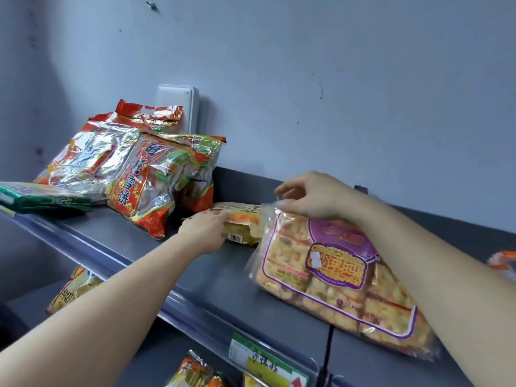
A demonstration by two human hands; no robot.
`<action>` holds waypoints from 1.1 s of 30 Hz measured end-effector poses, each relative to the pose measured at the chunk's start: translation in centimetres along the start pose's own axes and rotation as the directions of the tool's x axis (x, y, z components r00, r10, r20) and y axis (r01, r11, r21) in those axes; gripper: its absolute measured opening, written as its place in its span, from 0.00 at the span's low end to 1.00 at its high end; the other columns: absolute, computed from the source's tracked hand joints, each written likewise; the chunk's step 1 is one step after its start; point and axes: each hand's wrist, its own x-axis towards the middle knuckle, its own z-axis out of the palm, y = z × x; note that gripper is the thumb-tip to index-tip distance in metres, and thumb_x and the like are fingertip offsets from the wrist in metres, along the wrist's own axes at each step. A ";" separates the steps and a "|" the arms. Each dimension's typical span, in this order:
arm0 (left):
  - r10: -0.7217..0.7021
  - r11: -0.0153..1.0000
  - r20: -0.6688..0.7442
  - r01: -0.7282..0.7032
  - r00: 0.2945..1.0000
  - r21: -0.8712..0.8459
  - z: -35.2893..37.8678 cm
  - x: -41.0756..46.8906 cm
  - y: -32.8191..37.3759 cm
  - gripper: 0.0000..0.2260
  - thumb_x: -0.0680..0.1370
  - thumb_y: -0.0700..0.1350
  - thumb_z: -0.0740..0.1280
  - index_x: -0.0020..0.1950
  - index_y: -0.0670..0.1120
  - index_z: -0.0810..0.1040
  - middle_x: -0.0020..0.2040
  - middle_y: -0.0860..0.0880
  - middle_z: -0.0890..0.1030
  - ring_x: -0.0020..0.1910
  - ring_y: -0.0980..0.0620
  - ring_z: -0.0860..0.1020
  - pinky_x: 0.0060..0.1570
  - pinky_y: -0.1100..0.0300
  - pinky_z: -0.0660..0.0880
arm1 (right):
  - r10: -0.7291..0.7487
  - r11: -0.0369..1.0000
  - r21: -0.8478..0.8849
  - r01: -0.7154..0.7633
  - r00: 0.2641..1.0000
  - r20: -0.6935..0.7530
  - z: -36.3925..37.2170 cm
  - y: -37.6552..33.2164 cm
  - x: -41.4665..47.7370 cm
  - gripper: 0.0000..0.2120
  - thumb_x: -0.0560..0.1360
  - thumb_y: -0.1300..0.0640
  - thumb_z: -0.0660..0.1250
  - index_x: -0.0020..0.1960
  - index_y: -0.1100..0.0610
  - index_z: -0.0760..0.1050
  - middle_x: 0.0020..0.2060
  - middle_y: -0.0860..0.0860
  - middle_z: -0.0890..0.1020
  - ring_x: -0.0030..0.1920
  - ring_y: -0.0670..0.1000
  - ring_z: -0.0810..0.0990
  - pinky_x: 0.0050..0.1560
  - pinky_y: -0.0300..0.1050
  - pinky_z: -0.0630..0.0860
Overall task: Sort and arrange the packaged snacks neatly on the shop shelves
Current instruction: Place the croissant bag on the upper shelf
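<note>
In the head view, the person's right hand [310,196] is over the back of a grey metal top shelf [212,280]. Its thumb and forefinger pinch the clear top seam of a large transparent plastic bag of golden pastry squares with a purple label [335,277]; the other fingers curl loosely above the seam. The bag's top edge is raised under the fingertips. The bag slopes down toward the shelf's front edge and partly passes under the right forearm.

Just left of that bag, a small yellow-orange wrapped packet [243,224] lies flat on the shelf. The left hand [205,231] rests on its left end, fingers together across the wrapper; whether the thumb grips underneath cannot be told.

Further left, two red and silver foil snack bags [156,180] lean together, beside a flat green box [42,198]. A white plastic box [177,107] is on the grey wall behind them. A green and yellow price label [265,361] sits on the shelf's front rail.
</note>
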 end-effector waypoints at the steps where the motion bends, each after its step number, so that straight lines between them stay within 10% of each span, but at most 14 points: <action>1: 0.016 1.000 -0.032 -0.016 0.999 0.004 0.2 0.5 -0.5 0.22 0.78 0.46 0.62 0.72 0.51 0.65 0.69 0.49 0.72 0.66 0.46 0.71 0.57 0.49 0.74 | 0.006 0.999 -0.033 -0.004 0.999 0.045 0.6 -0.4 0.6 0.19 0.75 0.48 0.67 0.65 0.49 0.75 0.61 0.47 0.79 0.60 0.47 0.77 0.61 0.42 0.72; 10: 0.198 0.977 -0.192 -0.178 0.961 0.115 -0.2 3.2 -1.1 0.13 0.73 0.31 0.60 0.49 0.46 0.78 0.43 0.51 0.73 0.46 0.47 0.75 0.34 0.57 0.66 | 0.156 0.987 -0.044 -0.157 0.987 -0.041 3.5 -1.1 2.0 0.15 0.72 0.49 0.69 0.59 0.45 0.79 0.60 0.43 0.79 0.60 0.46 0.76 0.61 0.47 0.73; 16: -0.012 0.899 -0.411 -0.170 0.912 -0.404 -1.4 2.7 -3.1 0.04 0.76 0.41 0.61 0.47 0.47 0.74 0.44 0.49 0.77 0.42 0.44 0.75 0.37 0.54 0.70 | 0.223 0.957 -0.155 -0.244 0.965 -0.142 4.6 -1.8 1.3 0.15 0.73 0.47 0.67 0.60 0.41 0.77 0.61 0.42 0.78 0.62 0.47 0.74 0.61 0.50 0.73; 20: -0.200 0.534 -0.456 -0.293 0.867 -0.793 -4.9 1.4 -2.3 0.07 0.80 0.45 0.60 0.43 0.46 0.68 0.35 0.50 0.75 0.39 0.44 0.75 0.38 0.55 0.67 | 0.207 0.922 -0.263 -0.283 0.937 -0.282 5.9 -2.3 1.1 0.16 0.74 0.46 0.66 0.61 0.44 0.77 0.60 0.46 0.79 0.62 0.51 0.75 0.57 0.49 0.74; 23: -0.131 0.522 -0.736 -0.584 0.665 -0.621 -6.8 -2.3 -0.8 0.06 0.79 0.42 0.61 0.43 0.43 0.70 0.36 0.51 0.74 0.38 0.47 0.72 0.36 0.56 0.61 | 0.411 0.895 0.382 -0.233 0.762 -0.499 5.8 -4.1 0.8 0.16 0.76 0.44 0.63 0.45 0.54 0.84 0.43 0.50 0.85 0.50 0.55 0.81 0.52 0.50 0.77; 25: 0.058 0.553 -0.891 -0.758 0.450 -0.346 -7.0 -4.8 -0.1 0.10 0.80 0.44 0.59 0.43 0.41 0.73 0.42 0.45 0.78 0.41 0.44 0.74 0.39 0.53 0.68 | 0.634 0.496 0.867 -0.060 0.707 -0.314 3.9 -5.3 -0.1 0.28 0.74 0.32 0.58 0.37 0.55 0.83 0.37 0.51 0.85 0.47 0.56 0.82 0.58 0.54 0.76; 28: 0.360 0.548 -0.915 -0.835 0.184 0.048 -6.5 -7.0 1.1 0.15 0.82 0.43 0.56 0.42 0.38 0.77 0.48 0.42 0.81 0.41 0.41 0.76 0.38 0.48 0.74 | 0.334 -0.056 0.997 -0.044 0.941 0.060 0.9 -6.4 -3.1 0.44 0.64 0.24 0.55 0.59 0.59 0.79 0.57 0.62 0.81 0.59 0.62 0.78 0.65 0.62 0.69; 31: 0.501 0.552 -0.860 -0.800 0.094 0.234 -5.7 -8.6 2.4 0.02 0.75 0.37 0.68 0.44 0.40 0.77 0.51 0.44 0.82 0.44 0.42 0.76 0.38 0.49 0.74 | 0.315 0.035 0.998 -0.062 0.948 0.048 0.4 -6.2 -6.4 0.34 0.60 0.42 0.75 0.59 0.64 0.78 0.59 0.64 0.79 0.56 0.62 0.80 0.59 0.61 0.75; 33: 0.562 0.531 -0.810 -0.824 0.167 0.198 -5.3 -9.8 3.1 0.09 0.77 0.49 0.68 0.47 0.43 0.77 0.54 0.46 0.81 0.49 0.44 0.76 0.43 0.51 0.73 | 0.464 0.111 0.993 -0.045 0.886 -0.011 0.1 -5.4 -8.8 0.30 0.59 0.55 0.79 0.59 0.64 0.78 0.58 0.64 0.79 0.52 0.62 0.81 0.55 0.61 0.77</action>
